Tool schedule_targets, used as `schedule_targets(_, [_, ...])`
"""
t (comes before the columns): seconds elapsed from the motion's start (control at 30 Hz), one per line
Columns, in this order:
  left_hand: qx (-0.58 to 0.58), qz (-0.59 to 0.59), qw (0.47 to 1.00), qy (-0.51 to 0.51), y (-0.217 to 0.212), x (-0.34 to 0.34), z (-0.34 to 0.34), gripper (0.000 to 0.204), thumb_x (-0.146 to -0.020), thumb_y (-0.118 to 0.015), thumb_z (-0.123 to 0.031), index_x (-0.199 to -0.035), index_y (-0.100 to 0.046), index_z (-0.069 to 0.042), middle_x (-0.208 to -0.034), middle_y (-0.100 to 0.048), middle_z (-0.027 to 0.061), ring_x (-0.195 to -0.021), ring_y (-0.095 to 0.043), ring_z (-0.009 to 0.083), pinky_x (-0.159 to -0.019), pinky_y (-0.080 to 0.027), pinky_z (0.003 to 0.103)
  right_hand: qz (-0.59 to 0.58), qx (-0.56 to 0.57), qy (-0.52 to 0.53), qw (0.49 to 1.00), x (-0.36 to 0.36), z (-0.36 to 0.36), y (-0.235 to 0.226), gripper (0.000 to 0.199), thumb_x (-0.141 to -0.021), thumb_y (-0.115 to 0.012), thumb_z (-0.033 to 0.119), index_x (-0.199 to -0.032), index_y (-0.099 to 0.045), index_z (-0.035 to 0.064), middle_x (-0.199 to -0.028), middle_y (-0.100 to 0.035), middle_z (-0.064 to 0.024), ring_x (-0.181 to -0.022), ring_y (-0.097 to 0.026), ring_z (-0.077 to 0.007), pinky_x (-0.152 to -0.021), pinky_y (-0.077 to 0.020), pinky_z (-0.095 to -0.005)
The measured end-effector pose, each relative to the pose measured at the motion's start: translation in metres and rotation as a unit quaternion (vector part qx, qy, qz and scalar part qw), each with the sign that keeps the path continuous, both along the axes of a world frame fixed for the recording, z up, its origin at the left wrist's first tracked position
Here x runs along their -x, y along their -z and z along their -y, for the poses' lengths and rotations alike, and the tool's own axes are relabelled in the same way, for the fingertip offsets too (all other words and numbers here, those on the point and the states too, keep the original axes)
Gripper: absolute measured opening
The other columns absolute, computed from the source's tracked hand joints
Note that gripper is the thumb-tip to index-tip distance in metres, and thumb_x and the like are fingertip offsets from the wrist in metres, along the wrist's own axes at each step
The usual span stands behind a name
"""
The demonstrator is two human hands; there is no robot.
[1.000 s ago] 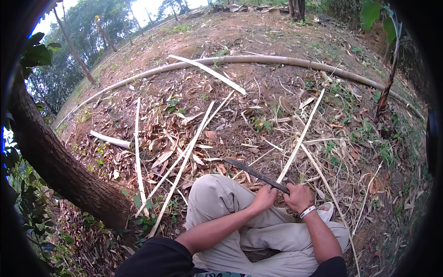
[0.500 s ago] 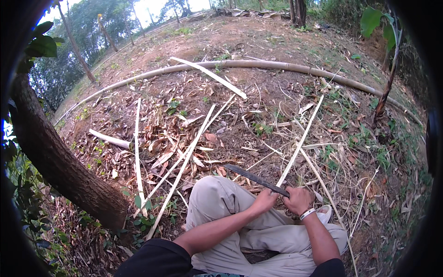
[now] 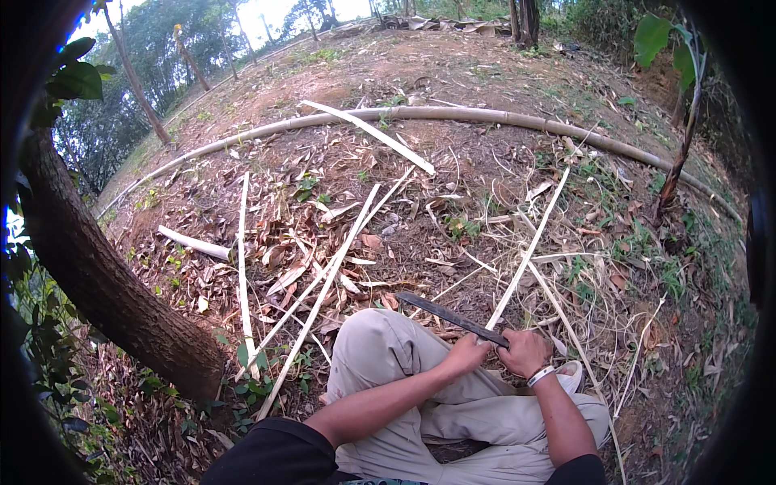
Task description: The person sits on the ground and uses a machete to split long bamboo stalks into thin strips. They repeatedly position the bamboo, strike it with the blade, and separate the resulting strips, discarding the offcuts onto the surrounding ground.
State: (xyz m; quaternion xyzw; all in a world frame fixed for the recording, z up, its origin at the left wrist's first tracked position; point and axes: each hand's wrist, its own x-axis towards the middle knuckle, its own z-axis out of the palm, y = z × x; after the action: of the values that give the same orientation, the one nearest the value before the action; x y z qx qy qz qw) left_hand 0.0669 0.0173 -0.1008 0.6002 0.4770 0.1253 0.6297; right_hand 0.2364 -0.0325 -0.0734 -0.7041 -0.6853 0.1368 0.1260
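A long dark-bladed knife (image 3: 444, 313) slants up and to the left over my bent knee. My right hand (image 3: 527, 354) is closed around its handle end, with a pale bracelet on the wrist. Just left of it, my left hand (image 3: 466, 356) is closed at the near end of a pale bamboo strip (image 3: 531, 249). That strip runs away from me up and to the right, passing under or against the blade near my fingers. Exactly where blade and strip touch is hidden by the hands.
More pale strips (image 3: 323, 295) lie on the leaf litter to the left, another (image 3: 368, 136) farther off. A long bamboo pole (image 3: 453, 113) crosses behind. Thin shavings (image 3: 505, 206) litter the right side. A leaning trunk (image 3: 105, 275) stands at left, a thin plant (image 3: 683, 137) at right.
The view has shifted very slightly. Both hands, the knife and the strip keep nearly the same places; the blade tip sits slightly lower.
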Motion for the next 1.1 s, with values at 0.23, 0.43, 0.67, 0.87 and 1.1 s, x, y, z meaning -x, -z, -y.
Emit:
schedule_targets(0.23, [-0.015,0.006,1.000,-0.010,0.002,-0.001,0.002,0.030,-0.091,-0.057,-0.027,-0.101,-0.060,0.002,-0.080,-0.063,0.0113,-0.075,-0.060,0.0202,-0.069,-0.046,0.037,-0.009,0.008,0.002,1.000,0.000,0.000,-0.001,0.022,-0.076,-0.063,0.031,-0.079,-0.063,0.0099,-0.074,-0.066,-0.0168,-0.071,-0.065,-0.0397,-0.066,-0.0505,-0.0518])
schedule_targets(0.43, [-0.035,0.020,0.999,-0.020,-0.002,-0.001,0.004,0.027,-0.090,-0.058,-0.027,-0.085,-0.060,-0.001,-0.070,-0.058,0.0047,-0.066,-0.055,0.0147,-0.061,-0.044,0.034,-0.006,0.019,0.003,1.000,0.000,-0.001,-0.002,0.023,-0.075,-0.064,0.032,-0.078,-0.063,0.0094,-0.072,-0.066,-0.0180,-0.071,-0.065,-0.0399,-0.066,-0.0510,-0.0516])
schedule_targets(0.67, [-0.023,0.015,0.999,-0.020,-0.002,0.001,0.004,0.027,-0.090,-0.059,-0.028,-0.083,-0.057,-0.002,-0.070,-0.057,0.0041,-0.066,-0.054,0.0137,-0.061,-0.043,0.033,-0.009,0.021,0.002,1.000,0.000,-0.001,0.001,0.023,-0.075,-0.065,0.032,-0.078,-0.064,0.0095,-0.072,-0.065,-0.0184,-0.070,-0.065,-0.0403,-0.065,-0.0509,-0.0513])
schedule_targets(0.87, [-0.025,0.008,0.999,-0.021,-0.004,0.001,0.004,0.027,-0.090,-0.059,-0.029,-0.083,-0.057,-0.002,-0.070,-0.057,0.0041,-0.066,-0.053,0.0135,-0.061,-0.043,0.033,-0.015,0.014,-0.002,1.000,-0.002,-0.001,0.004,0.025,-0.074,-0.066,0.034,-0.079,-0.064,0.0093,-0.069,-0.064,-0.0187,-0.069,-0.064,-0.0401,-0.064,-0.0505,-0.0512])
schedule_targets(1.1, [-0.015,0.001,1.000,-0.005,-0.012,0.001,0.004,0.027,-0.089,-0.060,-0.027,-0.087,-0.059,0.000,-0.072,-0.059,0.0062,-0.068,-0.055,0.0151,-0.063,-0.045,0.034,-0.007,0.013,-0.008,1.000,-0.004,-0.001,0.008,0.024,-0.075,-0.067,0.034,-0.079,-0.064,0.0102,-0.069,-0.064,-0.0180,-0.069,-0.064,-0.0397,-0.064,-0.0504,-0.0506])
